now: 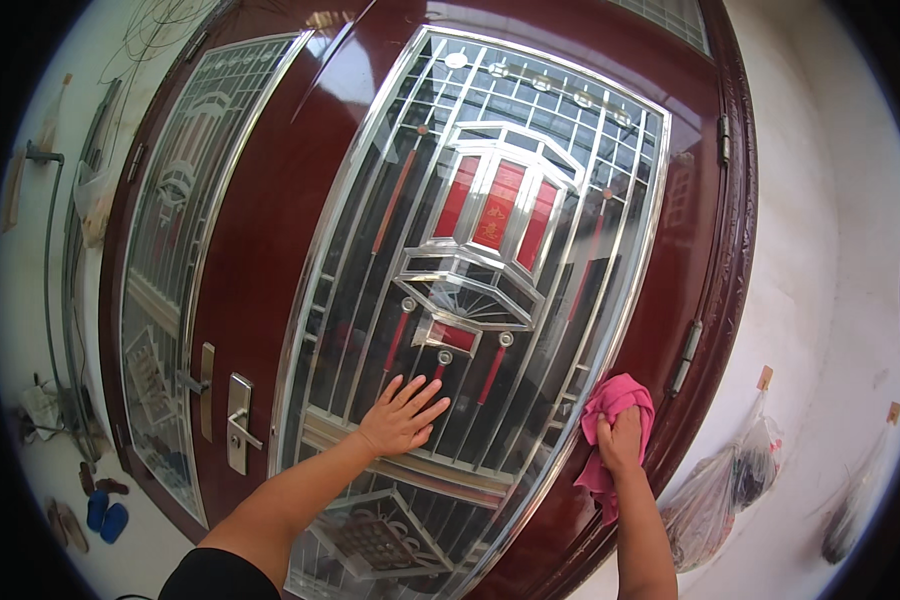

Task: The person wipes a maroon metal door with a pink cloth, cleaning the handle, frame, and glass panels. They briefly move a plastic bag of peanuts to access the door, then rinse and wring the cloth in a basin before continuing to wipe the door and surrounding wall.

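In my right hand (621, 439) is a bunched pink cloth (621, 401), held against the dark red door (682, 300) beside the right edge of its glass panel. A loose end of the cloth hangs below the fist. My left hand (405, 420) has its fingers spread and holds nothing; it lies over the lower middle of the glass panel (345, 322), and whether the palm touches the glass I cannot tell. Behind the glass, a metal grille carries a lantern ornament (495, 210) with red panels.
Left of the glass is a lever door handle (240, 424); a second door leaf (172, 300) has its own glass panel. Plastic bags (712, 495) hang on the white wall (795, 285) at right. Blue slippers (106, 516) and other footwear lie on the floor at lower left.
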The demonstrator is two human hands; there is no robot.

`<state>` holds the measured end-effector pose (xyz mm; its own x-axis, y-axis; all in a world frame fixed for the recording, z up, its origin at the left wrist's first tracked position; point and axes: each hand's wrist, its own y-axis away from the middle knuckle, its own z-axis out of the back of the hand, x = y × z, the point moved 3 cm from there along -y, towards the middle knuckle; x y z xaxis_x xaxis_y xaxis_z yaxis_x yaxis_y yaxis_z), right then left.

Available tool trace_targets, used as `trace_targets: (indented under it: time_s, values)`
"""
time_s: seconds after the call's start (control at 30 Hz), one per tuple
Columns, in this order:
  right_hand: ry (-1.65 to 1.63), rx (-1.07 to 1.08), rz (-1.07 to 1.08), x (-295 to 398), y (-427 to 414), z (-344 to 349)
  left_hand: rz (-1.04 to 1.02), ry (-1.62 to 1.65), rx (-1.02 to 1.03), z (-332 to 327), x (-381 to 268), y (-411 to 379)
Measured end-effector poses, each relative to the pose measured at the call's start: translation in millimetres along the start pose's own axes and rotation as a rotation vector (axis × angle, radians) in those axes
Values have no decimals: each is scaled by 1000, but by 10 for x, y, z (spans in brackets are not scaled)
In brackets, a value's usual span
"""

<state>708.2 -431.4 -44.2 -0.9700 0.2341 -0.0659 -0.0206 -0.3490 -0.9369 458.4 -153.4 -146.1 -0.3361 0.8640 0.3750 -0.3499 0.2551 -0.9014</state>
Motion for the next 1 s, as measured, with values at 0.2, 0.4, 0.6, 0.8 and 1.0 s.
trace_targets:
  time_s: [0.2, 0.4, 0.6, 0.8, 1.0]
  values:
    - [-14, -280, -124, -336, -1195, 218, 7, 93, 54, 31, 59, 49]
    - [-13, -331, -191, 98, -1546, -13, -48, 374, 219, 240, 280, 387]
    - [-7, -374, 25, 822, -1603, -357, 70, 444, 188, 620, 731, 834]
    - [-167, -91, 297, 2643, -1681, -1023, 234, 455, 210, 1043, 1200, 1268]
    - [-281, 85, 520, 3991, -1772, -1946, 406, 397, 248, 1647, 1740, 1858]
